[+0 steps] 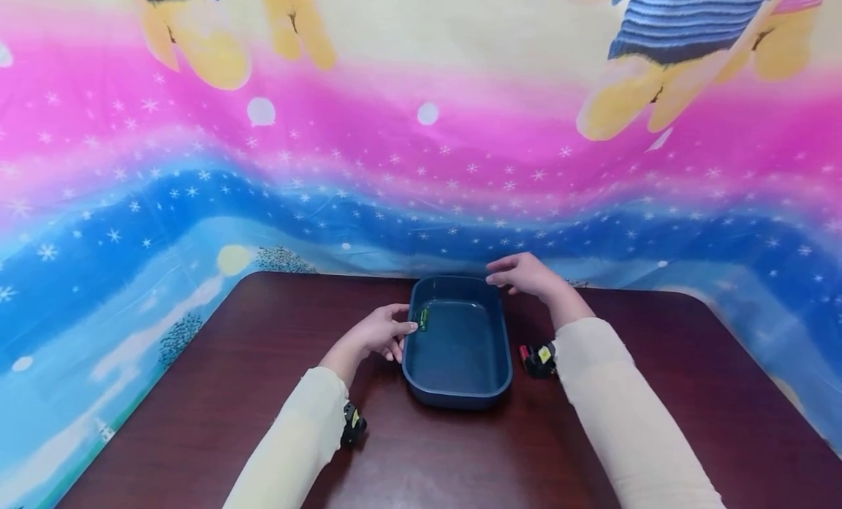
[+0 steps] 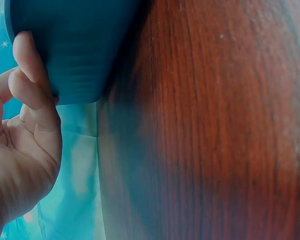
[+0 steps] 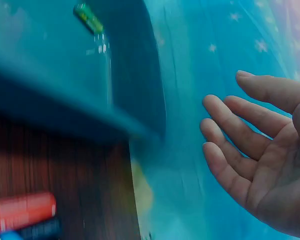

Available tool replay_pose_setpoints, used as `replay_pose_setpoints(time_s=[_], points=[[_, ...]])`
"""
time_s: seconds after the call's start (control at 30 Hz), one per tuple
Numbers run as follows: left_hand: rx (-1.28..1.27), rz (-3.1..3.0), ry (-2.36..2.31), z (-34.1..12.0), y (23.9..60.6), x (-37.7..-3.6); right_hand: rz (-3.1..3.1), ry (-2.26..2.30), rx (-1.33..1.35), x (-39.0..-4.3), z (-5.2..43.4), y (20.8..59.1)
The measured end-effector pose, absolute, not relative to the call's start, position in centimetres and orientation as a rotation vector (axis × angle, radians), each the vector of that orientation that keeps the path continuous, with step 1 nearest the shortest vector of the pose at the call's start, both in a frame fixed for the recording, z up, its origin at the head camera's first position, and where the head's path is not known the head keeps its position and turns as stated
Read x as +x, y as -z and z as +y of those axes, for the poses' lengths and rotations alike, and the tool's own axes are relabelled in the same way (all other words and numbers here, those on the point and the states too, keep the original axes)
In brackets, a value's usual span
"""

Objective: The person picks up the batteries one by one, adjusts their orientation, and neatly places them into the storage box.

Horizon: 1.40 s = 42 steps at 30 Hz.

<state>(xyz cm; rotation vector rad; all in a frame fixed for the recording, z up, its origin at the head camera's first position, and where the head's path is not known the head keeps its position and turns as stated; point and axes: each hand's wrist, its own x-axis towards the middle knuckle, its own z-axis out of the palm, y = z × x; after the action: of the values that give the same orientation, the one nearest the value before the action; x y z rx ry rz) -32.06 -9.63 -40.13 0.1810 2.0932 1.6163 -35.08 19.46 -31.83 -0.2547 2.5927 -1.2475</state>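
Note:
A deep dark blue rectangular tray (image 1: 457,401) stands on the table. Inside, near its left wall, lies a small green battery (image 1: 424,319), seen also at the top of the right wrist view (image 3: 88,18). My left hand (image 1: 378,332) holds the tray's left side, thumb over the rim and bent fingers against the outer wall. Off the far right corner, my right hand (image 1: 526,275) is raised with loosely bent fingers and nothing in it. Its palm and fingertips show apart from the tray in the right wrist view.
To the right of the tray, a red cylinder (image 3: 22,211) lies beside a dark one (image 3: 40,229) on the brown wooden table (image 1: 263,392). A printed cloth (image 1: 368,165) hangs along the table's back and sides. Black wrist cameras are strapped at both sleeves.

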Motion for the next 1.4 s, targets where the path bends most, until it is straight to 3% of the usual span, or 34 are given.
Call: replay_pose_setpoints(time_s=[0.73,1.4], points=[[0.169,2.088,-1.611,-9.9,39.6,-32.4,2.61,1.236,-0.091,-31.0,30.6,35.3],[0.161,2.079,-1.6,-9.6,39.9,-32.3,2.597,1.128,-0.246,-28.9,33.9,40.1]])
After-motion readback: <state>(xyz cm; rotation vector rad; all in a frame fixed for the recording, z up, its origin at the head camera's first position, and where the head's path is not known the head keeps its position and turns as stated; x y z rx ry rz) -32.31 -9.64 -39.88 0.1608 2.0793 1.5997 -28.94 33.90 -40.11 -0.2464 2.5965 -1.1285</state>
